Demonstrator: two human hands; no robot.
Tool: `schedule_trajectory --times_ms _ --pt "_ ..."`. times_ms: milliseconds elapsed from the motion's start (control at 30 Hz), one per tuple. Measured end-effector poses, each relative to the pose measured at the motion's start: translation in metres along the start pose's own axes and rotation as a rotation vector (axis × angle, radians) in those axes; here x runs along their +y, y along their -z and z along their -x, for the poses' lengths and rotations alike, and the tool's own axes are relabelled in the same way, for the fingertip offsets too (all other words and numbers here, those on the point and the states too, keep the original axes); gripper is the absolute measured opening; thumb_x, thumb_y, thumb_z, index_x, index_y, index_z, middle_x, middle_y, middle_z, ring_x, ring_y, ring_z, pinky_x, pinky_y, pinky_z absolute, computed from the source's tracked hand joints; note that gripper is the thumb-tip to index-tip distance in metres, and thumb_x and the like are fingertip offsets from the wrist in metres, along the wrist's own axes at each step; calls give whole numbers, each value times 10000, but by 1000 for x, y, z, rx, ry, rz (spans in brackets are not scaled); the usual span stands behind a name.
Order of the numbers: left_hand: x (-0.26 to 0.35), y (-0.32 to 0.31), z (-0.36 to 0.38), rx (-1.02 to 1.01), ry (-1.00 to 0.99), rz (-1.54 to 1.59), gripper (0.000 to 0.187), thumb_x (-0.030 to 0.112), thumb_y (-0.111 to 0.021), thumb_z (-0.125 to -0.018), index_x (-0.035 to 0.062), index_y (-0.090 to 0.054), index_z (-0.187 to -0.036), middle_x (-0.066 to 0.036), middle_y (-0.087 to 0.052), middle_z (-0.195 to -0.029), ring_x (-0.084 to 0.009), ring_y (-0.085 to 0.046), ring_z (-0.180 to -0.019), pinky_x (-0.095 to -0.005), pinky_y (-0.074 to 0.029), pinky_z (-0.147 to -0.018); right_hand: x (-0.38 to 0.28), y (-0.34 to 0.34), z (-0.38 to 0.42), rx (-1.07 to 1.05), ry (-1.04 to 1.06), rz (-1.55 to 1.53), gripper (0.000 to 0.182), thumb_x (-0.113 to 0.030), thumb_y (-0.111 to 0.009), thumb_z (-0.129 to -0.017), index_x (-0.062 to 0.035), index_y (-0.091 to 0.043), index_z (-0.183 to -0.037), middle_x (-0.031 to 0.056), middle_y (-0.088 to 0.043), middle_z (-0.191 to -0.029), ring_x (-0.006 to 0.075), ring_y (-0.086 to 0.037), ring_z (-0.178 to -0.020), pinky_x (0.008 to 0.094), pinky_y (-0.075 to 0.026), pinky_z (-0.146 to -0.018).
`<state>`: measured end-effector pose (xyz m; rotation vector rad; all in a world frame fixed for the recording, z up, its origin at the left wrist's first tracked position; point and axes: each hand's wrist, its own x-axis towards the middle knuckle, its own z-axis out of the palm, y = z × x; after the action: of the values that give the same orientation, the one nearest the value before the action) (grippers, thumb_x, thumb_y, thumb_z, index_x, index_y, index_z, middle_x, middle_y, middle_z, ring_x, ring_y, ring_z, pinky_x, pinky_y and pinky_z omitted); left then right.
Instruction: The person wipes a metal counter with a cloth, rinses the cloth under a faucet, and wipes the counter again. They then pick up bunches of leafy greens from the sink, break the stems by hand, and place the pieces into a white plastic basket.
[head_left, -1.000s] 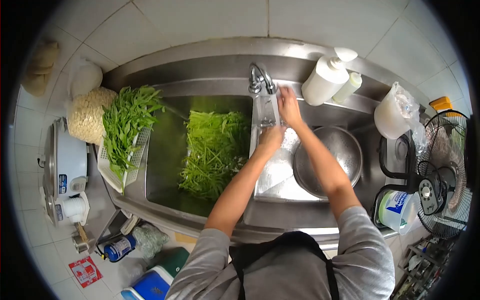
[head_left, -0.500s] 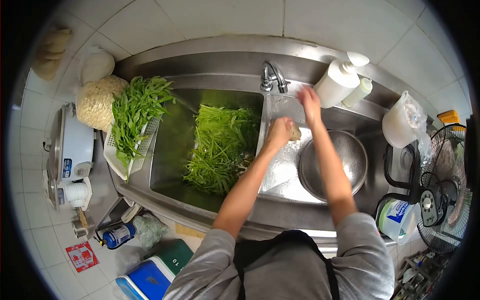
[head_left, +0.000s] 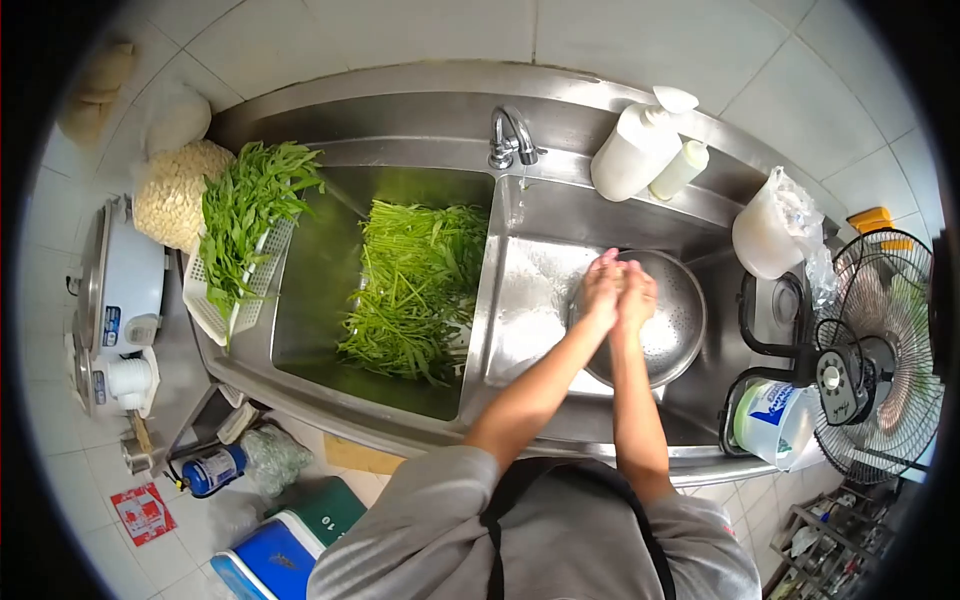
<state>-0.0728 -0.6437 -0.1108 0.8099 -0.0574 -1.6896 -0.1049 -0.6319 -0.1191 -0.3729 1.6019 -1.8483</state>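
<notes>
My left hand point(head_left: 600, 290) and my right hand point(head_left: 637, 296) are pressed together over the left part of a round metal colander point(head_left: 677, 335) in the right sink basin point(head_left: 515, 340). Fingers of both are closed against each other, and whatever lies between the palms is hidden. Long-stemmed leafy greens point(head_left: 410, 290) fill much of the left basin point(head_left: 315, 220). Between the basins at the back stands a chrome tap point(head_left: 512, 140), with what looks like drops under its spout.
More greens point(head_left: 245, 220) lie on a white plastic basket point(head_left: 222, 318) at the left, beside a bag of pale pieces point(head_left: 180, 195). A white pump bottle point(head_left: 632, 155) and a smaller bottle point(head_left: 680, 170) stand behind the right basin. A fan point(head_left: 880, 370) is at far right.
My right hand has come from beside the tap to meet my left. Both are now nearer the colander. The brownish lump seen in my left hand is out of sight. The view has shifted.
</notes>
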Motion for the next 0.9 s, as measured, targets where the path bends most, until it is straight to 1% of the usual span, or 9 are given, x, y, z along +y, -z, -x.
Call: schedule_trajectory --times_ms 67,133,267,333,433,500,600,700,900 --pt "-30 -13 -5 -82 -113 17 215 197 -450 -931 22 -545 -1014 -18 -539 -684 -85 -521 -624 -220 -469 -603 14 30 -43 83 -169 -194 141 -98 -513 -858 18 -522 -939 155 -600 -934 172 -585 -794 294 -496 -725" --pt "-30 -30 14 -179 -178 -357 216 198 -461 -922 12 -550 -986 -32 -576 -749 -99 -539 -654 -252 -479 -610 -31 42 -66 -134 -802 -401 371 -237 -347 -929 1 -428 -1201 158 -547 -1044 252 -576 -830 353 -479 -814" --pt "-42 -39 28 -796 -729 -866 152 151 -557 -836 12 -602 -793 -188 -584 -815 -293 -564 -758 -402 -428 -749 -56 67 -136 -1188 -634 38 585 -82 -578 -785 -31 -340 -1317 125 -552 -1034 108 -550 -726 207 -482 -643" --pt "-27 -45 44 -1142 -928 -1052 267 250 -577 -822 39 -596 -661 -176 -587 -706 -307 -558 -678 -409 -412 -744 -115 34 -112 -1371 -1019 306 679 59 -580 -667 -23 -362 -1305 90 -567 -946 65 -522 -665 202 -449 -503" --pt "-38 -26 44 -1404 -1237 -1228 417 406 -539 -821 90 -597 -557 -105 -499 -459 -294 -526 -540 -395 -430 -702 -70 39 -109 -1206 -767 1091 512 59 -556 -658 -27 -524 -1162 93 -600 -881 118 -559 -679 256 -460 -511" --pt "-44 -11 54 -1479 -719 -1778 370 412 -461 -853 143 -661 -695 -109 -594 -607 -278 -602 -686 -417 -465 -669 -15 53 -106 -1125 -370 1520 387 -5 -562 -692 -36 -585 -1077 116 -619 -898 179 -585 -758 295 -472 -578" --pt "-75 36 31 -1598 -939 -1561 272 279 -423 -844 105 -630 -876 -115 -627 -877 -244 -595 -819 -383 -467 -739 125 106 -149 -1339 593 1901 287 -166 -584 -768 -40 -600 -1026 161 -620 -992 285 -589 -945 363 -486 -731" --pt "-84 61 32 -1594 -875 -1690 278 281 -429 -830 92 -633 -853 -122 -629 -855 -260 -596 -800 -387 -467 -732 22 38 -30 -1158 13 1844 314 -196 -514 -823 -24 -553 -1083 176 -552 -1129 324 -525 -1049 406 -439 -858" --pt "-83 88 45 -1532 -777 -1889 293 284 -441 -802 66 -638 -806 -136 -634 -812 -292 -598 -761 -394 -468 -720 17 24 59 -1011 96 1869 294 -141 -376 -875 -22 -537 -1091 202 -511 -1175 343 -493 -1102 425 -421 -905"
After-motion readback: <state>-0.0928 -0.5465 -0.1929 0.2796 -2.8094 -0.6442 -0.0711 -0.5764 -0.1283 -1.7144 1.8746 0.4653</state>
